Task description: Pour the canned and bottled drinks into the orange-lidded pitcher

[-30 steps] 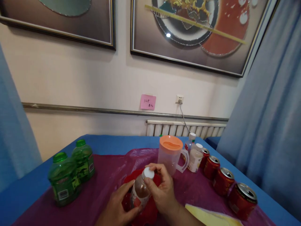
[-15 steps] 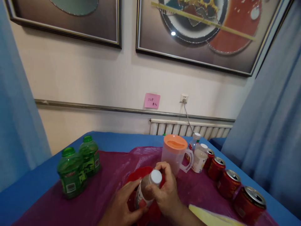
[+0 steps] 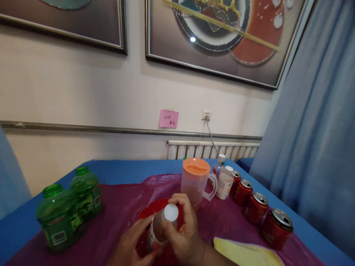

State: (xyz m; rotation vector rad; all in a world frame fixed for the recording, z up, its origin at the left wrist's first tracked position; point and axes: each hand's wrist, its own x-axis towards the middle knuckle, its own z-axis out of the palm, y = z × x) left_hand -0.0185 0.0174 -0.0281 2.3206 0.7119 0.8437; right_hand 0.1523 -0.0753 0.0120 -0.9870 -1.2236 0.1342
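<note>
Head camera view: a small bottle (image 3: 158, 227), clear-walled, is held upright but leaning, its top tipped toward the right, over a red container (image 3: 149, 209) near the bottom middle of the scene. It wears a round, plain white cap (image 3: 171, 212), smooth and pale on top, wider than a coin-like disc only by the side wall that shows beneath it. Below the cap the bare shoulder looks brownish and see-through; whether that tint is the contents or what lies behind cannot be told. Lower down sits a whitish label (image 3: 152, 238) with a pinkish-red patch, its print too blurred to read and its bottom edge hidden by fingers. The left hand (image 3: 132, 244) grasps the lower body, with fingers and thumb on opposite sides. The right hand (image 3: 183, 229) grips the bottle's upper part, thumb laid across the shoulder just below the cap and the other fingers curled behind it. Just beyond stands a frosted pitcher (image 3: 190, 186) with an orange lid (image 3: 196, 167); farther right, a similar white-capped bottle (image 3: 224, 186) stands upright on the purple sheet (image 3: 119, 207).
</note>
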